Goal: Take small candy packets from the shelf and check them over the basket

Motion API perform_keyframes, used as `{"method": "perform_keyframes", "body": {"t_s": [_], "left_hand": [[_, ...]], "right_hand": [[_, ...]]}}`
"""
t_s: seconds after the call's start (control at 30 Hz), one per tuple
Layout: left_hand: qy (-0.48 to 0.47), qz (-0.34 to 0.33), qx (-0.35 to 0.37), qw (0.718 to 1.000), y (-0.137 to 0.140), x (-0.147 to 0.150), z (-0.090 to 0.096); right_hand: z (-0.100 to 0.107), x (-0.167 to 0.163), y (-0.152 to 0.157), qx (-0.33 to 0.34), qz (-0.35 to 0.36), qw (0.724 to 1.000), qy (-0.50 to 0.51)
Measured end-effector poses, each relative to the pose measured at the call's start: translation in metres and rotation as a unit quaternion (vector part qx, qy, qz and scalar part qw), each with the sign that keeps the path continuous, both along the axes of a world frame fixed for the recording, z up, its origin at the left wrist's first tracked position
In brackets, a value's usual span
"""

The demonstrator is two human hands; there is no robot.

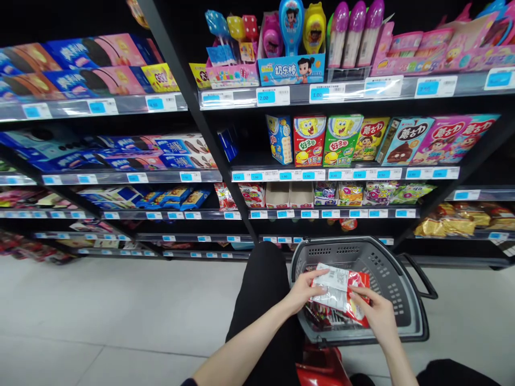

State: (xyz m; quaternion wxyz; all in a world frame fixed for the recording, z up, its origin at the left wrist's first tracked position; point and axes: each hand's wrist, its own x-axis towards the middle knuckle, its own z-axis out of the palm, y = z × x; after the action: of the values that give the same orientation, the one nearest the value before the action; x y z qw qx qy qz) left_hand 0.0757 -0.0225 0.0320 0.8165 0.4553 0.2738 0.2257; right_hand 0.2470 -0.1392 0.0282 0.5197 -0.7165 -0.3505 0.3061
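Note:
Over a grey shopping basket (402, 268), my two hands hold a small red and white snack packet (336, 284) by its opposite sides. The face with printed text and a barcode is turned up. My left hand (302, 292) pinches the packet's left side, thumb on top. On the right side, the thumb and fingers of my right hand (374, 308) are closed on the red part. Beneath it, more red and dark packets (332, 316) lie in the basket, partly covered by the held packet and my hands.
Ahead are store shelves with price tags: snack boxes (309, 140), bagged sweets (351, 193), toy candies (292, 27) and cookie boxes (96, 51). The basket's black handle (420, 279) sticks out right. My knee (261, 289) is left of the basket; something red (322, 367) is below it.

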Motion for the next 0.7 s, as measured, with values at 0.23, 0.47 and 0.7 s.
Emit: {"method": "perform_keyframes", "body": {"t_s": [0.23, 0.47, 0.7], "left_hand": [[0.008, 0.049, 0.010, 0.999, 0.001, -0.001, 0.000], [0.113, 0.050, 0.170, 0.978, 0.008, -0.005, -0.004], [0.167, 0.096, 0.263, 0.945, 0.006, -0.006, 0.004]], "right_hand": [[0.006, -0.011, 0.003, 0.043, -0.002, 0.999, 0.004], [0.008, -0.011, 0.003, 0.036, 0.019, 0.999, -0.002], [0.007, -0.013, 0.003, 0.027, 0.028, 0.998, 0.059]]}}
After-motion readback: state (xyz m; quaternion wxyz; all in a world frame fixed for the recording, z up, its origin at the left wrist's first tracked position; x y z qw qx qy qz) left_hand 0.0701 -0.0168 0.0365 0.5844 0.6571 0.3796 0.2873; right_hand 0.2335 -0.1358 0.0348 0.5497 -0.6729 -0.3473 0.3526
